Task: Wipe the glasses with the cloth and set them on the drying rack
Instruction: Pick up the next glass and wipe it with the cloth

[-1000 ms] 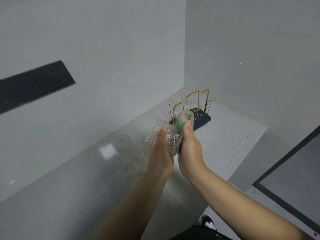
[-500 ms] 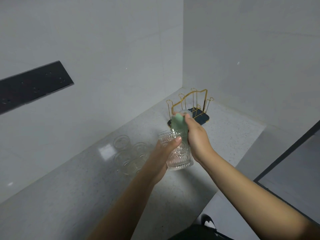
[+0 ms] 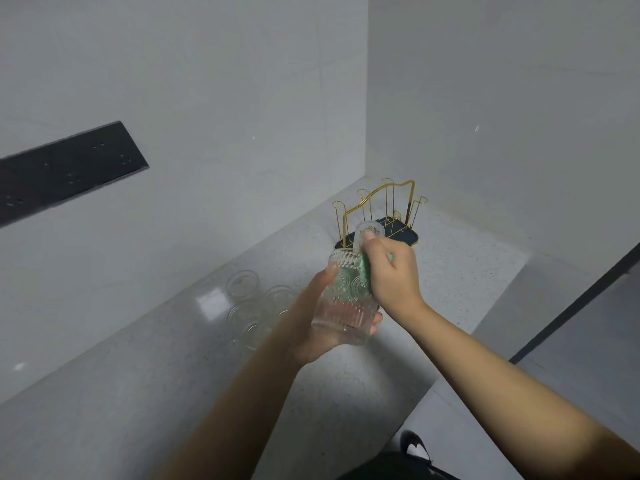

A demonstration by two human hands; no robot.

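left hand [image 3: 313, 322]: wrapped round the ribbed glass [image 3: 344, 299], upright, held above the desk [image 3: 145, 386]
right hand [image 3: 393, 271]: fingers curled on the green cloth [image 3: 363, 270], stuffed into the glass mouth
drying rack [image 3: 379, 216]: gold wire, dark base, just behind the held glass; one glass on rack [image 3: 367, 233], partly hidden by right hand
spare glasses [image 3: 256, 303]: cluster on desk, left of the held glass
black wall strip [image 3: 65, 169]: far left of rack

Bare forearms; black-and-white shoe [image 3: 415, 446]
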